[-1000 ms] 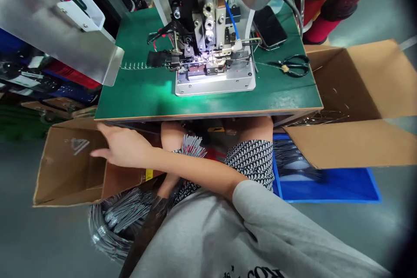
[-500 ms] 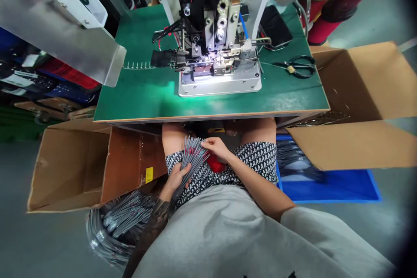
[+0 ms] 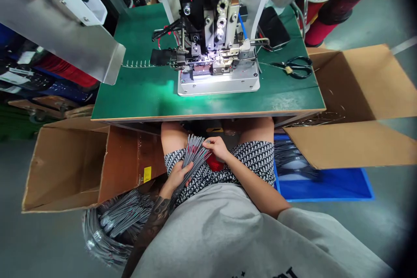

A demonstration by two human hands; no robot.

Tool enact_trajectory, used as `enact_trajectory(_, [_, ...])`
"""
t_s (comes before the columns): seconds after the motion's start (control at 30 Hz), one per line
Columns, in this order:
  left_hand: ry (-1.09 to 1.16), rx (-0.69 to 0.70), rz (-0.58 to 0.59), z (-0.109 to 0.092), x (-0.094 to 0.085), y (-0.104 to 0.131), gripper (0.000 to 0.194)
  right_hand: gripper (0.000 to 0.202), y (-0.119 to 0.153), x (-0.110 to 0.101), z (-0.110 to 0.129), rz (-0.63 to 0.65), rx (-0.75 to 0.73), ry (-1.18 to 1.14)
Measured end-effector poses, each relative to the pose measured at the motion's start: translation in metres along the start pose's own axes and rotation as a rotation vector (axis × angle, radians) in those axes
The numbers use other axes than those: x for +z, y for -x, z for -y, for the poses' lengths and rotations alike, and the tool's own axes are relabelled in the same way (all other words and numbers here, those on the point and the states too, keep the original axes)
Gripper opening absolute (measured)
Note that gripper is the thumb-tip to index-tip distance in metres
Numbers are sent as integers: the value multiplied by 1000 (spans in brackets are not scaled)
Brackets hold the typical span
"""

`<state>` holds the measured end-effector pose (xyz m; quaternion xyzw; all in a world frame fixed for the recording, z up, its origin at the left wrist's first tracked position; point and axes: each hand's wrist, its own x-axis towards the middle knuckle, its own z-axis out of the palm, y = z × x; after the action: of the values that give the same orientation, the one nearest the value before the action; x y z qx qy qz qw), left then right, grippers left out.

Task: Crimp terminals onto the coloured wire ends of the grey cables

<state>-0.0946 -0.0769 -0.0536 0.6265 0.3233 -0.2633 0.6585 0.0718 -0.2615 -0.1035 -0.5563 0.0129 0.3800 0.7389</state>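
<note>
A bundle of grey cables (image 3: 194,156) with reddish tips fans out above my lap. My left hand (image 3: 177,175) is wrapped round its lower part, thumb across the top. At the fanned ends, my right hand (image 3: 216,147) pinches at the right side of the bundle; what lies between its fingertips is too small to make out. A red object (image 3: 215,163) rests on my lap just below the right hand. In front of me, a lit metal crimping machine (image 3: 220,82) stands on the green table (image 3: 137,100).
Black-handled scissors (image 3: 298,67) and a dark phone-like object (image 3: 274,28) lie on the table's right. Open cardboard boxes flank me, left (image 3: 65,169) and right (image 3: 352,143). A blue tray (image 3: 329,186) holds cables; more cable bundles (image 3: 127,215) lie at lower left.
The whole view has shifted slightly. The cable tips are spread a little differently, while both hands keep nearly the same places at the bundle.
</note>
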Motion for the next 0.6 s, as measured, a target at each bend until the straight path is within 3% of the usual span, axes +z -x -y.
enact_trajectory(0.2, [5, 21, 12, 3, 3, -2, 72, 40, 11, 7, 17, -127, -94, 68])
enact_trajectory(0.33, [28, 32, -4, 11, -2, 4, 73, 51, 14, -29, 56, -338, -194, 159])
enact_trajectory(0.4, [34, 33, -16, 14, -5, 5, 73, 51, 23, -49, 79, -378, -246, 220])
enact_trajectory(0.47, [33, 32, -16, 16, -8, 4, 73, 45, 39, -55, 100, -353, -286, 288])
enact_trajectory(0.57, [30, 24, 2, 15, -9, 0, 73, 33, 71, -32, 139, -377, -495, 329])
enact_trajectory(0.6, [33, 24, 3, 15, -9, -1, 72, 27, 80, -15, 154, -432, -727, 331])
